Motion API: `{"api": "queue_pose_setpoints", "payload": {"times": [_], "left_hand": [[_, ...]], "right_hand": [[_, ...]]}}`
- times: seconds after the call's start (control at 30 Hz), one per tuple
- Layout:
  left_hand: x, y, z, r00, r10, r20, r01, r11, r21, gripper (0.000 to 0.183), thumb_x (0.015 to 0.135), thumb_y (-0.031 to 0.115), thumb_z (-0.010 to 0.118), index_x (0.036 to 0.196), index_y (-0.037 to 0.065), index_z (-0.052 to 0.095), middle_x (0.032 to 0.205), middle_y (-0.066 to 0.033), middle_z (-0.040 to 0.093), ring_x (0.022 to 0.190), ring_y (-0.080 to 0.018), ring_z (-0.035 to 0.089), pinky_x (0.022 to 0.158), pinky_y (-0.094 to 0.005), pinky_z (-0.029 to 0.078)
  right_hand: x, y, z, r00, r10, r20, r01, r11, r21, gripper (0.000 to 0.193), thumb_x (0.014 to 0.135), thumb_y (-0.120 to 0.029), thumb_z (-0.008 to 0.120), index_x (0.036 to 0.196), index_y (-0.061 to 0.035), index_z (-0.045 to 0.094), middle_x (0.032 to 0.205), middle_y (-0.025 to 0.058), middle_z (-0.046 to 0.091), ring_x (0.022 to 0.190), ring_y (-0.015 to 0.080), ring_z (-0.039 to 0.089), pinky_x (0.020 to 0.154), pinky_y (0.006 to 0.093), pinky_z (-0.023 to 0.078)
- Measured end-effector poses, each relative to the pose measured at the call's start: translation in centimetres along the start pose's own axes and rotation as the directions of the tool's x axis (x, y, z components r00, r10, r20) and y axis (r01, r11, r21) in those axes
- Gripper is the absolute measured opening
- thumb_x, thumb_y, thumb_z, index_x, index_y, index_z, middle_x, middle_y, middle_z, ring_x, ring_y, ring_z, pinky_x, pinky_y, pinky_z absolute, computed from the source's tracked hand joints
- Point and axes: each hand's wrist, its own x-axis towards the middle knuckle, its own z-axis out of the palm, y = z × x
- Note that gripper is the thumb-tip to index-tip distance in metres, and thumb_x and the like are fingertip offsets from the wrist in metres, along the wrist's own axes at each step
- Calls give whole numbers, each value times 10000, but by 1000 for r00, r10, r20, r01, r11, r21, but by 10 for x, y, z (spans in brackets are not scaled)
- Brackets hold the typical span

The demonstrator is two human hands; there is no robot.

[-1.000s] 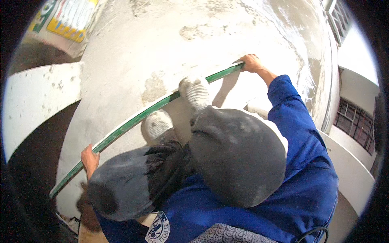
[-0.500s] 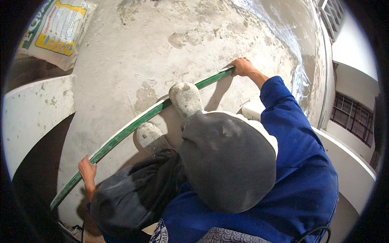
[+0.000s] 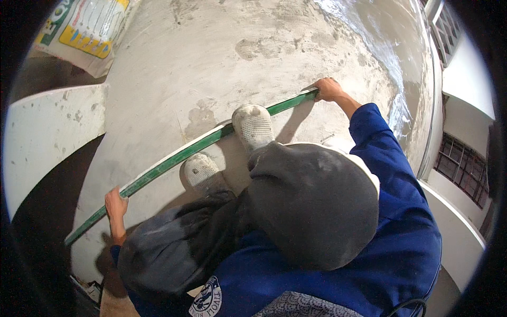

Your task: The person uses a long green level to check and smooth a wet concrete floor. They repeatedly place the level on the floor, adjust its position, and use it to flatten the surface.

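A long, narrow green bar (image 3: 185, 153), like a plasterer's straightedge, runs slantwise across the pale floor, its upper edge whitish. My right hand (image 3: 328, 90) is closed round its far right end. Closer to me on the left, my left hand (image 3: 115, 207) grips the bar some way in from its other end, which sticks out past the hand. Just behind the bar stand my two dusty, whitish shoes (image 3: 253, 126), the right one close against it. My bent knees in dark trousers (image 3: 314, 206) rise between my arms.
A printed sack (image 3: 92, 34) lies at the far left, near a low white wall or slab (image 3: 58, 124) with a dark gap below it. Wet, grey, shiny floor (image 3: 393, 47) stretches along the far right. A barred window (image 3: 460, 162) and white walls stand at the right.
The view has shifted a little, so most of the scene sits farther right in the picture. Both hands keep their hold on the green bar, which has moved little against the floor.
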Motion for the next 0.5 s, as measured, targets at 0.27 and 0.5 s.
{"api": "queue_pose_setpoints", "payload": {"times": [0.27, 0.5], "left_hand": [[4, -13, 3, 975, 88, -206, -73, 994, 79, 452, 710, 37, 782, 1128, 25, 611, 1037, -163, 641, 1040, -360, 562, 898, -448, 445], [14, -8, -15, 954, -113, -276, 146, 984, 103, 437, 716, -7, 751, 1128, 56, 621, 1033, -142, 646, 1025, -338, 572, 912, -431, 441]], "right_hand": [[-17, 6, 11, 953, 30, -302, -6, 997, 80, 208, 730, -184, 742, 935, -152, 733, 914, 105, 707, 929, 345, 653, 828, 463, 506], [-7, 0, 15, 761, -3, -649, 79, 993, 89, 190, 785, -97, 600, 912, -140, 733, 940, 81, 696, 1013, 280, 620, 945, 416, 432]]}}
